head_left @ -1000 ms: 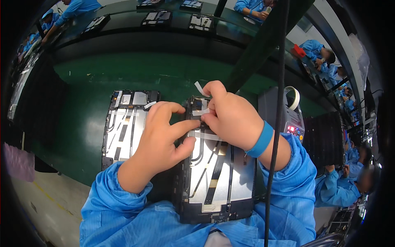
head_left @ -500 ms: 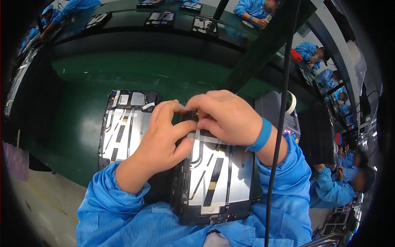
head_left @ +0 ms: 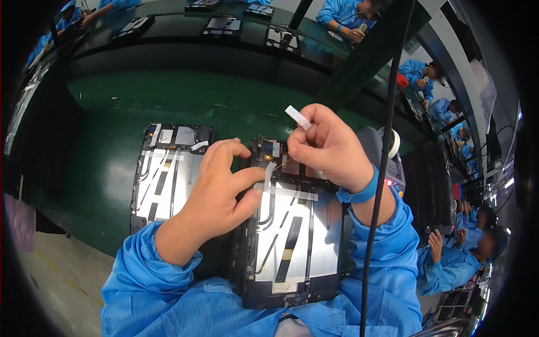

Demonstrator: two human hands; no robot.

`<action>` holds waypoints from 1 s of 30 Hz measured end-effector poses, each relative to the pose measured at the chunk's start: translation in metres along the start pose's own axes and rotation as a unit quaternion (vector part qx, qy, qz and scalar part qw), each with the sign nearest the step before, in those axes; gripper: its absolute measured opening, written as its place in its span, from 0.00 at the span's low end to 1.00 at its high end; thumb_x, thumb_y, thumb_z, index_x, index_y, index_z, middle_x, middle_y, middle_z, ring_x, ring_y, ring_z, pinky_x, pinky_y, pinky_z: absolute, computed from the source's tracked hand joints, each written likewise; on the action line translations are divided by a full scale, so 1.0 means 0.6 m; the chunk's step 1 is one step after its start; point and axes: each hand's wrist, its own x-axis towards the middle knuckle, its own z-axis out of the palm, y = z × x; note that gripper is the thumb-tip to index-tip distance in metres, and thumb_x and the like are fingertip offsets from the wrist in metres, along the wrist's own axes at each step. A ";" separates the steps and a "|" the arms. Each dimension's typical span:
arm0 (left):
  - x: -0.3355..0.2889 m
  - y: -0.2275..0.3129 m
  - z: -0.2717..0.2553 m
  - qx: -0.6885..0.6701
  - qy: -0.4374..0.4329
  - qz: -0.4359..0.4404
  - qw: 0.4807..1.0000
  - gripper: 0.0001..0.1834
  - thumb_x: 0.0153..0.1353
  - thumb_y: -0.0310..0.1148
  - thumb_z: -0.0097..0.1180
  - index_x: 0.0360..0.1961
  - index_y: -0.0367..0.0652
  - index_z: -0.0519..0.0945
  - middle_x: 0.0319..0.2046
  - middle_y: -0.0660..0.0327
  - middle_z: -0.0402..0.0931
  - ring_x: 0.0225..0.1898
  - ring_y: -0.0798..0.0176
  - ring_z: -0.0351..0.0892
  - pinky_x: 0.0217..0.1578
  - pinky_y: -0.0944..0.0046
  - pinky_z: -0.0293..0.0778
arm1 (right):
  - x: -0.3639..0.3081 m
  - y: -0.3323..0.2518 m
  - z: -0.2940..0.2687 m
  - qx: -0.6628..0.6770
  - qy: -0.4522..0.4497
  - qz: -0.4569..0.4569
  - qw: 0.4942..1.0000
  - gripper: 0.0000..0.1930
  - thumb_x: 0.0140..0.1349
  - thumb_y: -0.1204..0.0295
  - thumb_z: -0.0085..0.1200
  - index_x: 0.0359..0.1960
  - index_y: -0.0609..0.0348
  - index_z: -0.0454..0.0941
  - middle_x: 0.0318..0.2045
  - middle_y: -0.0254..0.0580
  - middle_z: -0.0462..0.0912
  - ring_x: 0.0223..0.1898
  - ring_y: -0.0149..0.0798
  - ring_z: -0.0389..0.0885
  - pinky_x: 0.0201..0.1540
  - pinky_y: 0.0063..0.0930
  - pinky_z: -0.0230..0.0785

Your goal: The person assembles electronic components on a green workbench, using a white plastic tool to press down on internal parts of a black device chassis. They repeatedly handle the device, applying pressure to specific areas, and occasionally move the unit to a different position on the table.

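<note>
In front of me lies an opened tablet-like device [head_left: 320, 241] with a silver inner plate, black ribbon cables and a black frame. My left hand [head_left: 216, 191] rests at its upper left edge, fingers apart. The index fingertip touches or nearly touches a pale strip of tape [head_left: 269, 173] on the device. Above the upper part, my right hand [head_left: 328, 143] pinches a short white tape strip [head_left: 297, 117], whose free end points up and left. A second opened device [head_left: 160, 180] lies to the left, partly behind my left forearm.
A grey machine with lit buttons [head_left: 396, 180] and a tape roll [head_left: 391, 143] stand at the right. A black cable [head_left: 382, 185] hangs across the view. Other opened devices [head_left: 222, 27] lie on the far bench, where people in blue work.
My right hand has lifted up and right from the device, now with the white strip in its pinch. This uncovers the device's upper section. My left hand has stayed nearly still.
</note>
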 end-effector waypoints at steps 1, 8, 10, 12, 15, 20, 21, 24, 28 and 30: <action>0.001 0.000 0.001 -0.003 -0.001 0.001 1.000 0.15 0.45 0.28 0.57 0.38 0.42 0.80 0.47 0.48 0.65 0.55 0.39 0.63 0.57 0.45 0.59 | 0.000 -0.004 -0.003 -0.037 0.017 0.024 0.999 0.16 0.56 0.81 0.55 0.43 0.65 0.62 0.24 0.36 0.78 0.26 0.23 0.75 0.28 0.18 0.67; 0.005 0.006 0.002 0.002 0.015 0.004 1.000 0.13 0.46 0.29 0.58 0.36 0.42 0.81 0.43 0.49 0.67 0.52 0.41 0.65 0.54 0.47 0.63 | 0.004 0.024 0.012 -0.135 -0.013 -0.030 0.990 0.20 0.54 0.81 0.56 0.46 0.63 0.62 0.26 0.36 0.78 0.27 0.23 0.74 0.31 0.17 0.68; 0.005 0.006 0.002 0.001 0.017 0.006 1.000 0.13 0.46 0.29 0.58 0.37 0.42 0.81 0.42 0.49 0.67 0.52 0.41 0.65 0.54 0.47 0.63 | 0.003 0.026 0.015 -0.149 -0.027 -0.025 0.988 0.20 0.54 0.82 0.55 0.46 0.63 0.61 0.28 0.37 0.78 0.29 0.24 0.74 0.32 0.18 0.69; 0.005 0.007 0.002 0.003 0.018 0.008 1.000 0.14 0.46 0.29 0.58 0.37 0.42 0.81 0.42 0.49 0.67 0.52 0.41 0.65 0.54 0.47 0.63 | 0.001 0.026 0.015 -0.125 -0.025 -0.028 0.991 0.20 0.55 0.82 0.55 0.47 0.63 0.61 0.28 0.38 0.78 0.29 0.24 0.75 0.32 0.18 0.70; 0.003 0.003 0.001 0.004 0.014 0.006 1.000 0.14 0.45 0.28 0.57 0.37 0.42 0.81 0.43 0.49 0.66 0.52 0.41 0.65 0.55 0.47 0.62 | 0.000 0.006 0.005 -0.027 -0.006 -0.024 0.999 0.19 0.56 0.81 0.55 0.46 0.64 0.60 0.28 0.39 0.79 0.30 0.25 0.77 0.31 0.19 0.70; 0.003 0.002 0.004 0.006 0.007 0.005 1.000 0.16 0.45 0.28 0.56 0.38 0.43 0.81 0.44 0.49 0.65 0.54 0.40 0.63 0.57 0.45 0.60 | 0.018 0.009 0.003 -0.274 -0.007 0.002 0.962 0.21 0.52 0.81 0.58 0.46 0.65 0.61 0.24 0.38 0.80 0.26 0.25 0.76 0.29 0.18 0.68; 0.002 0.004 0.004 0.021 0.006 0.007 1.000 0.16 0.45 0.28 0.56 0.39 0.43 0.81 0.44 0.49 0.65 0.54 0.39 0.63 0.57 0.45 0.60 | 0.019 0.009 0.005 -0.274 0.004 0.008 0.962 0.21 0.51 0.81 0.58 0.45 0.66 0.61 0.23 0.38 0.80 0.25 0.25 0.76 0.29 0.18 0.68; 0.002 0.010 0.003 0.064 0.002 0.011 0.998 0.16 0.46 0.28 0.55 0.39 0.44 0.81 0.44 0.48 0.65 0.55 0.38 0.62 0.57 0.44 0.60 | 0.025 0.007 0.012 -0.292 0.032 0.021 0.956 0.22 0.49 0.80 0.58 0.44 0.68 0.63 0.22 0.40 0.81 0.24 0.25 0.76 0.28 0.19 0.69; 0.000 0.012 0.003 0.086 0.006 0.012 0.996 0.16 0.47 0.28 0.54 0.40 0.45 0.81 0.44 0.48 0.65 0.56 0.37 0.62 0.57 0.43 0.59 | 0.030 0.005 0.022 -0.347 0.051 0.015 0.936 0.22 0.46 0.80 0.58 0.43 0.69 0.64 0.20 0.41 0.80 0.23 0.26 0.76 0.27 0.20 0.69; -0.001 0.010 0.005 0.080 0.008 0.012 0.997 0.16 0.47 0.27 0.53 0.40 0.45 0.81 0.44 0.48 0.65 0.55 0.37 0.62 0.57 0.43 0.59 | 0.031 0.006 0.025 -0.362 0.055 0.015 0.931 0.22 0.45 0.80 0.59 0.43 0.70 0.64 0.19 0.41 0.80 0.22 0.27 0.77 0.27 0.21 0.69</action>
